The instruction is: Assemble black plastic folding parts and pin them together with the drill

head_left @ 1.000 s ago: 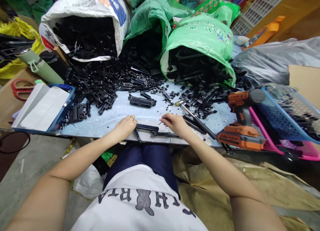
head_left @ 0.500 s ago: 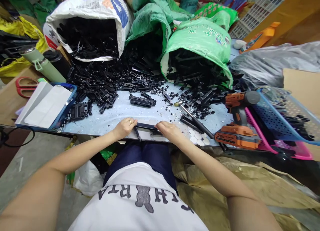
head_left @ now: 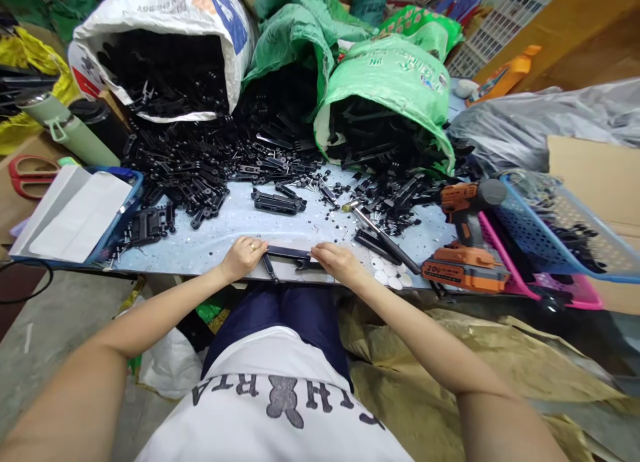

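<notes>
At the near edge of the pale blue table [head_left: 280, 225], my left hand [head_left: 243, 257] and my right hand [head_left: 336, 261] each grip an end of a long black plastic bar [head_left: 289, 253]. Both hands have their fingers curled on it. Under the bar, thinner black strips [head_left: 271, 269] stick out over the table edge. A small assembled stack of black parts [head_left: 278, 201] lies further back in the middle. Several white discs [head_left: 389, 274] lie just right of my right hand.
An orange cordless drill [head_left: 463, 245] lies at the right, beside blue and pink baskets [head_left: 550, 242]. A white sack [head_left: 165, 55] and green sacks [head_left: 390, 95] spill black parts across the back. A blue tray with papers [head_left: 75, 215], a green bottle [head_left: 65, 132] and red scissors [head_left: 27, 175] sit at the left.
My right hand moved left and down from a small pin-like piece onto the end of the black bar. My left hand stayed on the bar's other end. The view shifted slightly.
</notes>
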